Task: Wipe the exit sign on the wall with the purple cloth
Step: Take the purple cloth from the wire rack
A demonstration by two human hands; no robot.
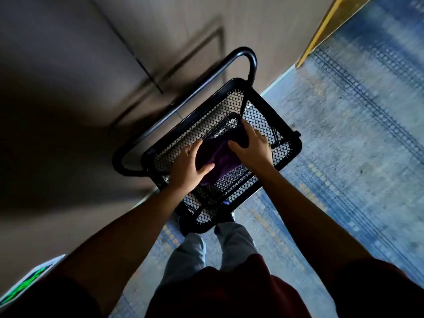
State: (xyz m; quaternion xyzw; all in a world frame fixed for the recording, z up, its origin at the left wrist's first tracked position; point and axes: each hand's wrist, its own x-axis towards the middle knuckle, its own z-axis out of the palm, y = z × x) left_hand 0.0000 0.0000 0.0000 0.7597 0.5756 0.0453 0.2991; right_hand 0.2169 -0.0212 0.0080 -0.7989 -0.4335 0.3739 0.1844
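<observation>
The purple cloth [220, 157] lies crumpled on the top mesh shelf of a black cart [286, 154]. My left hand [188, 168] grips the cloth's near-left edge, thumb over the fabric. My right hand [252, 145] holds its far-right side, fingers spread over the dark folds. The exit sign [27, 281], white with green lettering, shows blurred at the bottom left on the wall.
The cart stands against a beige wall [68, 111], its tubular handle [247, 56] at the far end. Blue patterned carpet [355, 145] spreads to the right. A yellow door frame [325, 26] is at the top right. My legs are just below the cart.
</observation>
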